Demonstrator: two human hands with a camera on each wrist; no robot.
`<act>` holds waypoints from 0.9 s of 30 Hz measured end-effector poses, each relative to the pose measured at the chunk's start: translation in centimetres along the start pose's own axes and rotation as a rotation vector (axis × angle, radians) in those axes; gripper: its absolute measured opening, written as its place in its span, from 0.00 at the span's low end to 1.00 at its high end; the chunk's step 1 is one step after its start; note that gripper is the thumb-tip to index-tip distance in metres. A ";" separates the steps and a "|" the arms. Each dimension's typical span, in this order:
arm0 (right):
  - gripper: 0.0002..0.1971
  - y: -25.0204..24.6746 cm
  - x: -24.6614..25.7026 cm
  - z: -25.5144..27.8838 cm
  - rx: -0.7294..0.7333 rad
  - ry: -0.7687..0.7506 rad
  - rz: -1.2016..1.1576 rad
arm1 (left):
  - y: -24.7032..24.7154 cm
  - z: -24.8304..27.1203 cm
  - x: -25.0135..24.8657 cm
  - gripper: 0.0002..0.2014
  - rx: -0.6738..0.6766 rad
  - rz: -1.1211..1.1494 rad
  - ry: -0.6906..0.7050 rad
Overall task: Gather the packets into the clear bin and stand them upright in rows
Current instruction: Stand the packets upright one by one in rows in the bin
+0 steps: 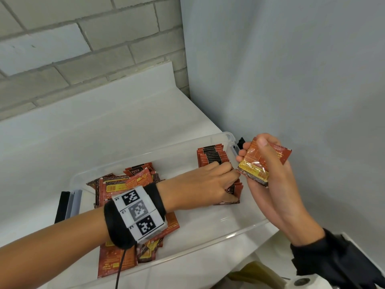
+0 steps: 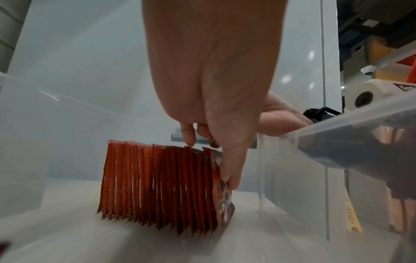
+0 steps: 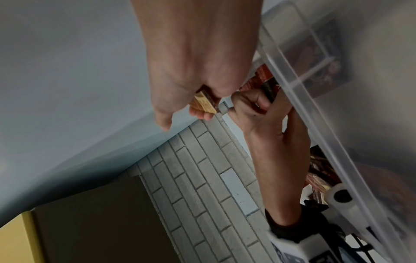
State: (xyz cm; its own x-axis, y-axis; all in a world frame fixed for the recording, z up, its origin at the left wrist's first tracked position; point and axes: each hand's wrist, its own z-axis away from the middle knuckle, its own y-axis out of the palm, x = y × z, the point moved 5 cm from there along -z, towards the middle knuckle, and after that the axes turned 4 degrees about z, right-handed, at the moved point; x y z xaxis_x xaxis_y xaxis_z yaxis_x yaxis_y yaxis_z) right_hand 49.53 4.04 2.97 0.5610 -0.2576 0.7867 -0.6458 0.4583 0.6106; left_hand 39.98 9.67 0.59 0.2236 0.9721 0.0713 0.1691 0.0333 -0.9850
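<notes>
Standing row of packets (image 2: 162, 188) is braced by left hand (image 1: 205, 182) in clear bin (image 1: 145, 157); packet stack (image 1: 255, 165) is gripped by right hand (image 1: 268, 170).

So I'm working on a white counter (image 1: 108, 130) that runs back to a grey brick wall and butts up against a plain pale wall on my right. The only thing sitting directly on it is my clear bin (image 1: 210, 240), set at a bit of an angle, with its right end close to that pale wall. The bin has black-and-grey latch clips at both ends, one (image 1: 68, 205) on the left and one by the far right corner.
</notes>
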 end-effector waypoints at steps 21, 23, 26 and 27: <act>0.20 0.2 0.0 -0.1 0.100 0.021 -0.045 | -3.8 1.4 2.8 0.11 0.000 0.741 -0.293; 0.17 0.4 0.1 0.0 0.138 -0.007 0.003 | -4.9 2.0 3.7 0.10 -0.046 0.851 -0.397; 0.12 0.7 0.1 0.4 0.213 -0.038 0.099 | -5.9 2.7 4.6 0.14 -0.095 1.077 -0.558; 0.11 0.8 0.1 0.5 0.241 -0.051 0.142 | -6.2 2.9 4.7 0.16 -0.122 1.148 -0.600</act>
State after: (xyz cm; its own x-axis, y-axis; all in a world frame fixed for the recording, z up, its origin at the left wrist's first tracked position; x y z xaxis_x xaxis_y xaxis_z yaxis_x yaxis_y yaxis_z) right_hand 48.77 4.01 3.57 0.4337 -0.2506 0.8655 -0.8237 0.2791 0.4935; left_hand 37.23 14.69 6.56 -0.1582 0.3841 -0.9097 0.2613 -0.8721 -0.4137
